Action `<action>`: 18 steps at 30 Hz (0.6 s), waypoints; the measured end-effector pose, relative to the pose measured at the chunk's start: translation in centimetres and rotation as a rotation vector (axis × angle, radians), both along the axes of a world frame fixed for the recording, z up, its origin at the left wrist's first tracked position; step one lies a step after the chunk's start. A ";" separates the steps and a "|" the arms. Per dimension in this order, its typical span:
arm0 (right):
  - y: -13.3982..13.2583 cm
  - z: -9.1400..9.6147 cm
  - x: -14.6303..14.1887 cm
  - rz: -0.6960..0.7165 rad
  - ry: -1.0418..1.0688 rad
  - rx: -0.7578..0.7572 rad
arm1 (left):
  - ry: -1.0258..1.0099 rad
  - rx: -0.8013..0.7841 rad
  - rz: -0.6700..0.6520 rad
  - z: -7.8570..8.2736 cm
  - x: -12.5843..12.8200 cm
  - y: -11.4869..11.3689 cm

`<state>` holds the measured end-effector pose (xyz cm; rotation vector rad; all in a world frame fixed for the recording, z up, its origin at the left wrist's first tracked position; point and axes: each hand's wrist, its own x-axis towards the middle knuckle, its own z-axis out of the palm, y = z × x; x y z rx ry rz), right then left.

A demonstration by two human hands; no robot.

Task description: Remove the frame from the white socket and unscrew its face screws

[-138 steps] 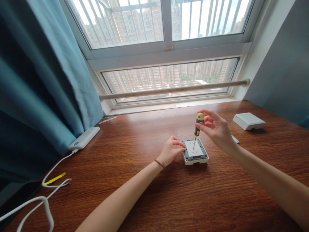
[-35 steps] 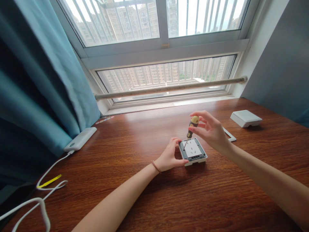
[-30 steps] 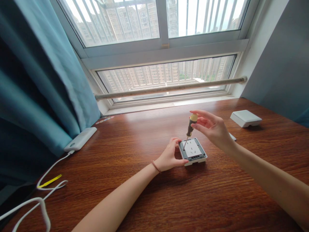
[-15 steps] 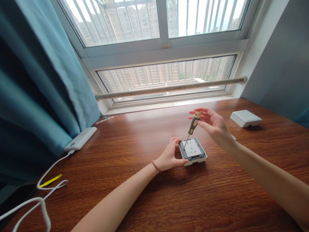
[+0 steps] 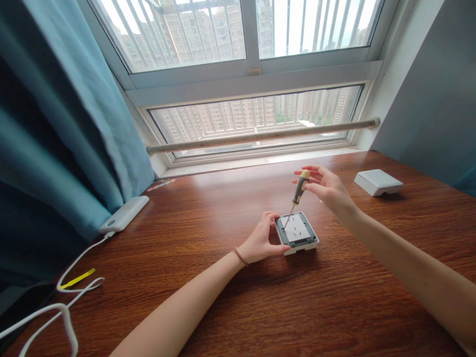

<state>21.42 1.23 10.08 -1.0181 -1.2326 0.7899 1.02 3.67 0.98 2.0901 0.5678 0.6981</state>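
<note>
A wall socket (image 5: 297,232) with a white slotted face and a grey frame lies on the brown wooden table. My left hand (image 5: 261,240) grips its left side, thumb at the near edge and fingers at the far corner. In my right hand (image 5: 327,187) is a screwdriver (image 5: 300,187) with a grey and yellow handle, held between thumb and fingers. The screwdriver leans to the right, and its tip meets the left part of the socket's grey frame, where a screw hole seems to be. The tip hides the screw itself.
A white square box (image 5: 378,181) stands at the right on the table (image 5: 208,292). At the left lie a white power bank (image 5: 124,214), a looping white cable (image 5: 70,260) and a yellow strip (image 5: 78,278). Blue curtain (image 5: 92,124) and window rail (image 5: 267,135) border the table.
The screwdriver's handle has shifted slightly right and turned a little in my right hand, while its tip stays at the frame's left side. My left hand and the socket are still.
</note>
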 end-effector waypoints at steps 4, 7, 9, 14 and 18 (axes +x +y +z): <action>0.3 -0.3 0.4 -0.098 -0.097 0.015 | -0.001 -0.004 0.003 0.1 0.0 0.0; 0.2 -0.4 0.3 -0.004 -0.091 0.022 | -0.001 -0.005 0.007 0.2 0.0 -0.1; -0.1 -0.5 -0.2 0.131 -0.070 -0.003 | -0.003 0.001 0.009 0.3 0.0 -0.1; -0.7 -0.3 -1.1 0.190 -0.044 0.026 | -0.005 -0.009 -0.010 0.1 0.0 0.0; -0.5 0.3 -0.1 0.038 0.006 0.087 | -0.018 0.018 0.017 -0.1 -0.2 0.1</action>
